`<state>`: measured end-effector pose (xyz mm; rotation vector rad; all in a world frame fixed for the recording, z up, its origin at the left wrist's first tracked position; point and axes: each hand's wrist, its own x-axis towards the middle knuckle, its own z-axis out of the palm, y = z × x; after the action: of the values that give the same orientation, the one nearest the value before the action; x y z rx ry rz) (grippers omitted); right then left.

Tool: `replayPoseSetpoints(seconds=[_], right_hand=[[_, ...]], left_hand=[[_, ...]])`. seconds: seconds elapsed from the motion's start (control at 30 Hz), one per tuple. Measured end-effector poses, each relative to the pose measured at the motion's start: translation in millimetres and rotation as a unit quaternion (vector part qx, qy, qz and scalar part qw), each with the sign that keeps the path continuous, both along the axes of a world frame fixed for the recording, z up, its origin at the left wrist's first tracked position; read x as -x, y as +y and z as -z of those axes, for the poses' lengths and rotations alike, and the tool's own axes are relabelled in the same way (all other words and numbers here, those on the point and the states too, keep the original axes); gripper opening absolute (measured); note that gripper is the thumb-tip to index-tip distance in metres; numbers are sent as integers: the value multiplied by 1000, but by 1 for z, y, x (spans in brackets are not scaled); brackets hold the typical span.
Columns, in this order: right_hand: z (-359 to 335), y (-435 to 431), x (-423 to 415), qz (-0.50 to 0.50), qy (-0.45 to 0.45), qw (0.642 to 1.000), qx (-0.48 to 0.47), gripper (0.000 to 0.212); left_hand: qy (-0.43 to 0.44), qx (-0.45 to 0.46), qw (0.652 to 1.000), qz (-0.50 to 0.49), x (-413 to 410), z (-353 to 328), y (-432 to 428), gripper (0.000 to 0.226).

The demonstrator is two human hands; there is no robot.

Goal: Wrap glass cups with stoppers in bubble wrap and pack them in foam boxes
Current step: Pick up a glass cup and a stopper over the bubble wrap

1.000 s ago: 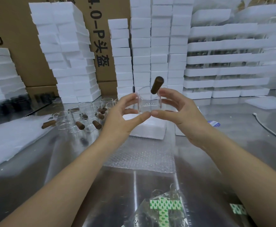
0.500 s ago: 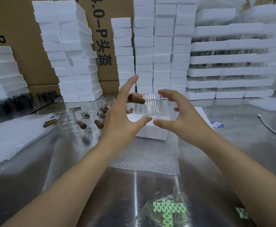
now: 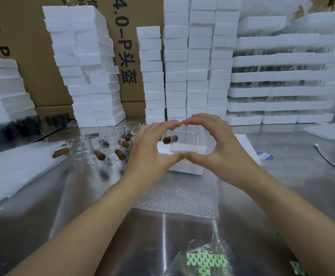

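Moved: fingers of the left hand (image 3: 150, 148), straight before, now curl over the rim of the glass cup (image 3: 184, 140).
Hands: left hand and right hand (image 3: 222, 148) both grasp it, thumbs touching beneath.
Cup: clear upright cylinder above the white foam box (image 3: 186, 168); brown stopper (image 3: 167, 140) points left.
Textures: dimpled bubble wrap (image 3: 174, 198) lies on the shiny desk (image 3: 282, 176).
Room: more cups (image 3: 103, 148) crowd the left.

Glossy glass cup (image 3: 184, 139), seemingly wooden stopper (image 3: 169, 139)
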<state>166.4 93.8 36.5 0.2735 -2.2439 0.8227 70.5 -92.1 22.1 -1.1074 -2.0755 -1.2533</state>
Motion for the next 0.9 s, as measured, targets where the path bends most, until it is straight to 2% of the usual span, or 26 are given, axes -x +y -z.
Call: replayPoseSetpoints(seconds=[0.1,0.2,0.27,0.37,0.43,0.57,0.6,0.77,0.9], right_hand=[[-1,4,0,10,-29,999,8,76],[-2,8,1,24,-21,999,22,69],[-3,8,0,29,-2,999,23,64],[-2,6,-1,40,7,999,-7,60],[-2,5,0,48,4,998,-31,60],[-2,11,-2,29,-73,997,-9,73],[-1,12,-2,32,-95,995,-15,71],[2,15,5,66,-87,992,-62,30],[4,22,10,111,-70,989,-65,19]], left_hand=[[-68,-29,997,31,2,-5,-1,62],[-173,-59,977,112,3,-10,-2,65],[-206,-52,968,135,0,-10,-3,71],[-140,-29,985,91,-6,-10,-2,79],[-108,-25,991,76,-6,-9,-2,71],[-122,-21,989,80,3,-8,-5,59],[-124,-16,989,84,5,-8,-6,59],[-146,12,983,110,10,-4,-6,63],[-141,51,986,68,16,2,-7,79]])
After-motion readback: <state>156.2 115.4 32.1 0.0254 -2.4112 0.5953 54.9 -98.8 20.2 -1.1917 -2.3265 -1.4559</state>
